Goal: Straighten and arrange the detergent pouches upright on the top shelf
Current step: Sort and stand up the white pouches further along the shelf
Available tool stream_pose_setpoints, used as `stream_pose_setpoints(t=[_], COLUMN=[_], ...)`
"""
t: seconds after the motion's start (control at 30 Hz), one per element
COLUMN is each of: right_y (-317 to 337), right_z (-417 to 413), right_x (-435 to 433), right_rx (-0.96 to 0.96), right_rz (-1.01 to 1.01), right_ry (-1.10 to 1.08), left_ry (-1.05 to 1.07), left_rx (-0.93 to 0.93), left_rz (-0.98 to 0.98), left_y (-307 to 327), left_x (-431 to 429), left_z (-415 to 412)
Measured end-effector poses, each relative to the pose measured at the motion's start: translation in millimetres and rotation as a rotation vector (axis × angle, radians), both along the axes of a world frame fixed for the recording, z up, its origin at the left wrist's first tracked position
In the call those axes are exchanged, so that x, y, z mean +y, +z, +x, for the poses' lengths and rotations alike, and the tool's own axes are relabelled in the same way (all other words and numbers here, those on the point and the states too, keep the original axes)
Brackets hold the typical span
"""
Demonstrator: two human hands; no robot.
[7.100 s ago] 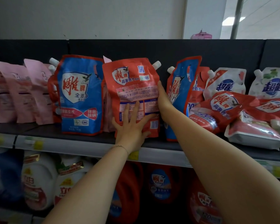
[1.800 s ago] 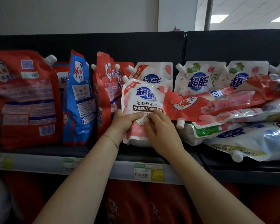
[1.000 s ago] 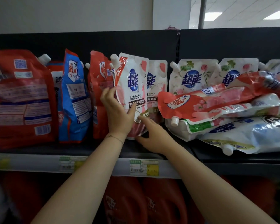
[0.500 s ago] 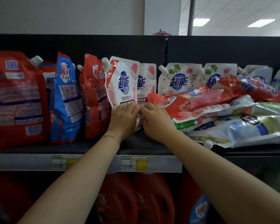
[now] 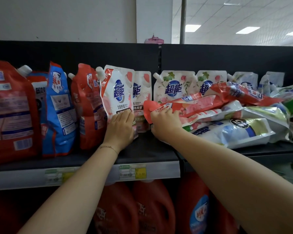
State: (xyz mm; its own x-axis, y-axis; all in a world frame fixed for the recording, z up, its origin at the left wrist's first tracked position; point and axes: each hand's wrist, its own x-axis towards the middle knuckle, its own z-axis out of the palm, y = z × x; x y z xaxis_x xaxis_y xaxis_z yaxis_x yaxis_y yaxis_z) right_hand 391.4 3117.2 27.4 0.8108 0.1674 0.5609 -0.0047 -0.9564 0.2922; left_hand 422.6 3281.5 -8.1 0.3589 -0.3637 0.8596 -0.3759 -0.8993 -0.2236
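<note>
Head cam: the white pouch stands upright on the top shelf, its spout at the upper left corner, all glossy, crinkly plastic. The left hand lies flat on the lower front of the white pouch, fingers fairly straight, pressing rather than grabbing. Just right of the white pouch, the right hand has its fingers curled over the end of a red pouch. That one lies sideways on a floppy pile of shiny pouches. Left of the white pouch stand an upright red bag and a blue pouch. Below the white pouch, under the shelf, sit rounded red jugs.
</note>
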Motion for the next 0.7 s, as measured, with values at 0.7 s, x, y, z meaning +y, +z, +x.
stream_pose_setpoints(t=[0.7], right_y=[59.4], right_z=[-36.5], right_x=[-4.2], right_rx=[-0.379], right_rz=[0.212], right_ry=[0.546], left_ry=[0.086], left_rx=[0.318], left_rz=[-0.26], left_y=[7.8], left_x=[-13.4], left_z=[-3.9])
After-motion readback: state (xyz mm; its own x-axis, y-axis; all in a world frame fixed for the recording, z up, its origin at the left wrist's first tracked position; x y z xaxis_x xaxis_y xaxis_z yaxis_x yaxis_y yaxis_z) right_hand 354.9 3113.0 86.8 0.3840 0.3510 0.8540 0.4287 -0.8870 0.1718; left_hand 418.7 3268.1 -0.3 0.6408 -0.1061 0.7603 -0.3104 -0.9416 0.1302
